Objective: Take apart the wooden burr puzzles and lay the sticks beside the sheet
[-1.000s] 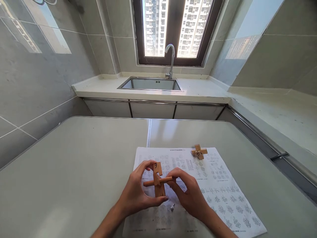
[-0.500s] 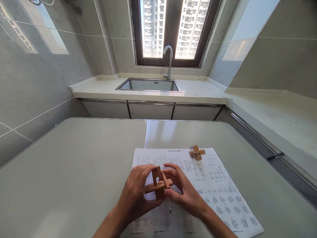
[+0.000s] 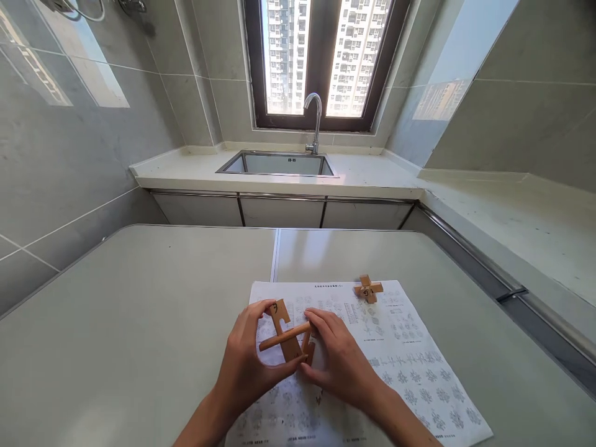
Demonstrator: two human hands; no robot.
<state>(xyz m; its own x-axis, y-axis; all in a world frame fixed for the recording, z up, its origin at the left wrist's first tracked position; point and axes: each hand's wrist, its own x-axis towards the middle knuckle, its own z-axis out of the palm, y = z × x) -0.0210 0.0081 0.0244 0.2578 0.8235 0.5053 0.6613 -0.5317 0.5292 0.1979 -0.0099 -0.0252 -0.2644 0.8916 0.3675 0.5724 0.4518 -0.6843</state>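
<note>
Gray tiled walls (image 3: 84, 136) enclose the scene on the left, far and right sides; a broad pale table (image 3: 116, 323) fills the foreground, a seam running back from beneath the paper; beyond it stands a white counter (image 3: 172, 167), continuing along the right; above the counter is a dark-framed window (image 3: 320, 62), tall buildings outside; a printed sheet (image 3: 386, 344) lies on the table, under both hands; a sink (image 3: 284, 163) is set into the counter, a curved faucet (image 3: 317, 118) behind it.

The left hand (image 3: 244, 357) forms a wide curve, fingers at the upper end and thumb at the lower end of a notched wooden board (image 3: 291, 349), held tilted above the sheet; the right hand (image 3: 342, 357) is narrower, thumb and fingers around a small wooden piece (image 3: 307, 341), partly hidden; a wooden stick (image 3: 285, 336) slants across the board, its right end at the right fingertips; a wooden cross (image 3: 367, 290), marked in black, rests near the sheet's far right corner.
</note>
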